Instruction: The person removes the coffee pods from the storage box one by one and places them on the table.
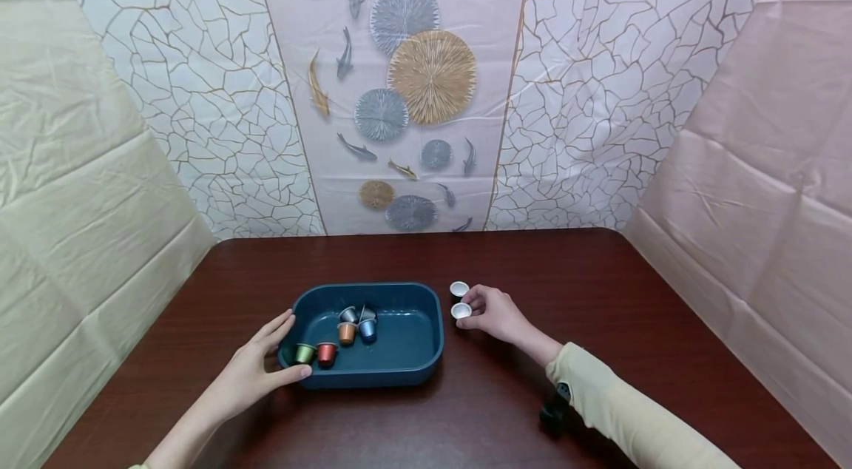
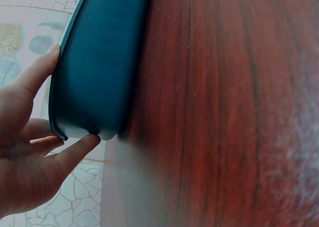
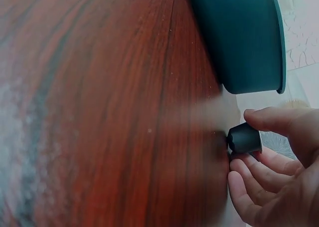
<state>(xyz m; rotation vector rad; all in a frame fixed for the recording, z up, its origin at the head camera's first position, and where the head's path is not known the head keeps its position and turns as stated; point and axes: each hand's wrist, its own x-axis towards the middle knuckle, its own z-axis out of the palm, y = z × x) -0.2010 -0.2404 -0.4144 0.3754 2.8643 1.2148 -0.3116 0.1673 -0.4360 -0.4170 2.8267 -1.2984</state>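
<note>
A dark coffee capsule (image 3: pixel 244 138) stands beside the tray with its pale lid (image 1: pixel 461 311) up, and my right hand (image 1: pixel 494 314) pinches it between thumb and fingers. Just behind it is a second capsule (image 1: pixel 458 290), also lid up. My left hand (image 1: pixel 256 362) holds the left end of a dark blue tray (image 1: pixel 406 374), thumb on the front rim and fingers spread along the end. Inside the tray lie a green capsule (image 1: pixel 304 353), a red capsule (image 1: pixel 326 354), an orange capsule (image 1: pixel 347 333), a blue capsule (image 1: pixel 367 330) and a few darker ones behind.
Everything stands on a dark red-brown wooden table (image 1: pixel 532 254). Patterned cloth (image 1: pixel 572 121) hangs along its back edge, with plain cloth at both sides. A small black object (image 1: pixel 554 410) shows at the right sleeve (image 1: pixel 619 395).
</note>
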